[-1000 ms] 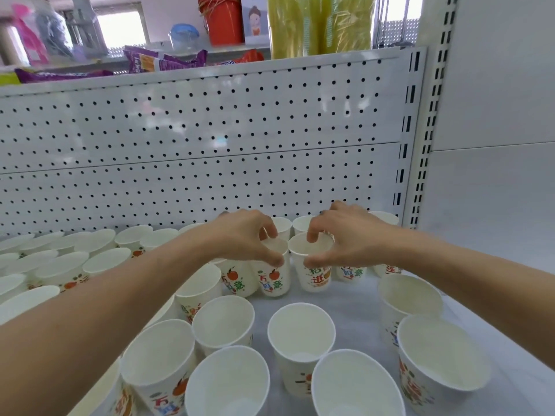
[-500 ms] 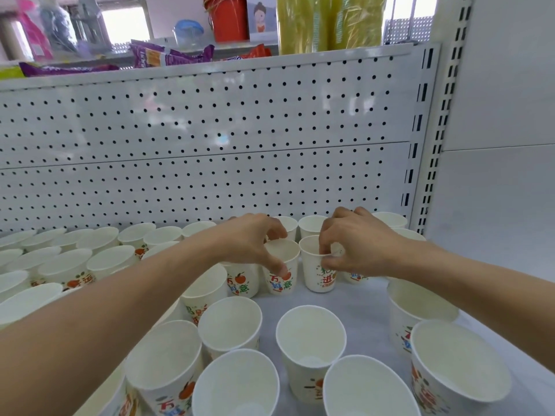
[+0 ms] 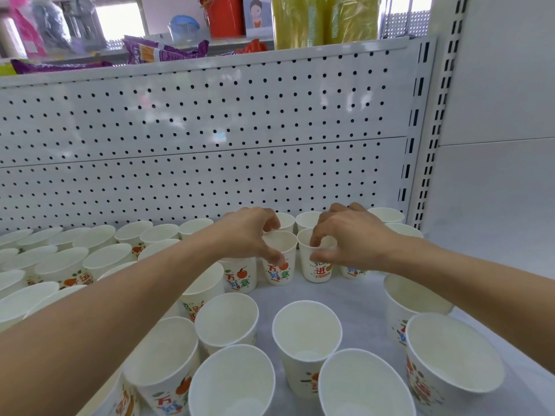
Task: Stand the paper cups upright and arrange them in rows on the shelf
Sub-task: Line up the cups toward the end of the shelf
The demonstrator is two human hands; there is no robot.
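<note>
Many white paper cups with orange-fruit prints stand upright on the white shelf. My left hand grips the rim of one cup in the second row from the back, thumb on its front wall. Beside it, my right hand pinches the rim of the neighbouring cup between thumb and fingers. Both cups stand on the shelf. Behind them runs a back row of cups against the pegboard. Loose cups stand scattered in front.
A white pegboard back panel rises behind the cups, with a slotted upright at the right. Cups in rows fill the left side. Goods and a red bucket sit on the shelf above.
Both hands have pushed their cups a little farther back toward the back row. The camera has tilted slightly; the other cups stay put.
</note>
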